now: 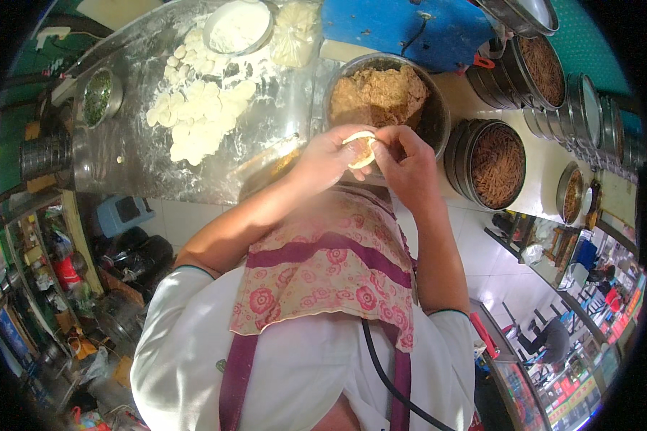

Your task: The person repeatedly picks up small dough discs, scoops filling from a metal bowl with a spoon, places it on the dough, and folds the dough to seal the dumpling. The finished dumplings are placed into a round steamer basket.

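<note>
A round dough wrapper (360, 161) with brownish filling (363, 150) on it rests in my left hand (329, 156), cupped in the palm and fingers. My right hand (407, 159) pinches the wrapper's right edge between thumb and fingers. Both hands are just in front of a large metal bowl (441, 126) heaped with minced filling (377, 99). Flattened dough wrappers (199, 116) lie overlapping on the floured metal worktop (135, 156) to the left. Behind them are small dough pieces (180, 62).
A bowl of flour (237, 27) and a plastic bag of dough (296, 35) stand at the back. A bowl of chopped greens (101, 98) is far left. Round steamers (498, 164) lined with brown strips stand at right. A rolling pin (264, 156) lies near the worktop's front edge. A person (552, 342) is in the background at right.
</note>
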### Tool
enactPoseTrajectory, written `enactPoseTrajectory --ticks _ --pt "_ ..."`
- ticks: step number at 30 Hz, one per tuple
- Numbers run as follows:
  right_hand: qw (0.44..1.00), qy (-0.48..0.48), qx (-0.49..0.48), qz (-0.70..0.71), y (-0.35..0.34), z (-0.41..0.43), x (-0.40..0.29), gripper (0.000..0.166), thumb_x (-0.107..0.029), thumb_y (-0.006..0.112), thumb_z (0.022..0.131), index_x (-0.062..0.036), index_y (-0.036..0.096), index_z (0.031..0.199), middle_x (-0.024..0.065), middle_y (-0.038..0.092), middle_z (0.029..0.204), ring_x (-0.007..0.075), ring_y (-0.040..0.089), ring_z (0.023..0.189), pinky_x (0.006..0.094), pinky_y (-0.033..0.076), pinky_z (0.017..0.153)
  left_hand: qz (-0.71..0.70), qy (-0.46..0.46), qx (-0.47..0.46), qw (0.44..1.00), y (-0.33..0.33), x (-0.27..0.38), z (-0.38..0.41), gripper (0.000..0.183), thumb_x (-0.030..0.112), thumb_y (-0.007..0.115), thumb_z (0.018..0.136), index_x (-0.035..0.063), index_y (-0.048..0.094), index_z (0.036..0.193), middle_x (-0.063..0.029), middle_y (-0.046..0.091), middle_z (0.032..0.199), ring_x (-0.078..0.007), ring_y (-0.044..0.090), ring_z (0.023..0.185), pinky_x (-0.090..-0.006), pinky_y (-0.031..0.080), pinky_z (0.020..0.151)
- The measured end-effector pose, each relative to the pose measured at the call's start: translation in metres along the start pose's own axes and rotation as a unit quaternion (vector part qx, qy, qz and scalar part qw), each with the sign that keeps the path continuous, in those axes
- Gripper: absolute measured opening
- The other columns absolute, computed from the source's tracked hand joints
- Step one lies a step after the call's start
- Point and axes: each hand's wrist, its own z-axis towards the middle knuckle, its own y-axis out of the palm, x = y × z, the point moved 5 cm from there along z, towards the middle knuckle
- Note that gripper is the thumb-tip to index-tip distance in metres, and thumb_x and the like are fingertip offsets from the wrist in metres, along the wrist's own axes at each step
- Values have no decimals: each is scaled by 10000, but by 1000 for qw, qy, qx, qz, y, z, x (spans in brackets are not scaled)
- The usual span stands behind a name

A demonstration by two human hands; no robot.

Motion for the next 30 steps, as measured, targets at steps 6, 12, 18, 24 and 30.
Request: enactPoseTrajectory --ticks 6,12,18,24,30 --pt "1000 -8 -8 0 0 -2 -5 91 -12 688 859 -22 650 941 72 615 773 121 545 636 283 457 580 17 -18 -20 999 3 14 0 344 200 473 1048 -3 565 1310 -91 654 1144 -158 649 930 -304 543 786" --pt "998 -46 2 -31 -2 -2 -12 91 -14 689 861 -26 635 933 103 599 773 170 558 621 304 460 577 -39 -37 -7 999 4 12 0 344 220 483 1044 6 575 1297 -79 667 1109 -138 651 929 -251 507 709" --pt "999 -40 2 -27 1 -3 -16 94 -9 691 861 -20 628 929 115 599 774 199 579 629 314 469 582 51 -31 10 998 -1 8 -1 349 203 472 1032 2 574 1298 -74 679 1044 -122 637 859 -226 458 626" --pt "997 -69 -11 -15 3 -2 -14 76 -2 669 879 -12 625 940 115 601 773 198 599 646 310 471 583 -31 -28 3 999 3 11 3 407 208 464 1012 -25 532 1338 -98 658 1085 -139 629 847 -226 461 656" --pt "997 -67 10 -19 -1 0 -14 69 -1 663 876 -18 629 934 97 608 790 150 603 673 308 473 588 -99 -38 15 994 1 16 -3 396 240 496 1037 -7 525 1345 -77 662 1085 -113 600 826 -217 461 680"
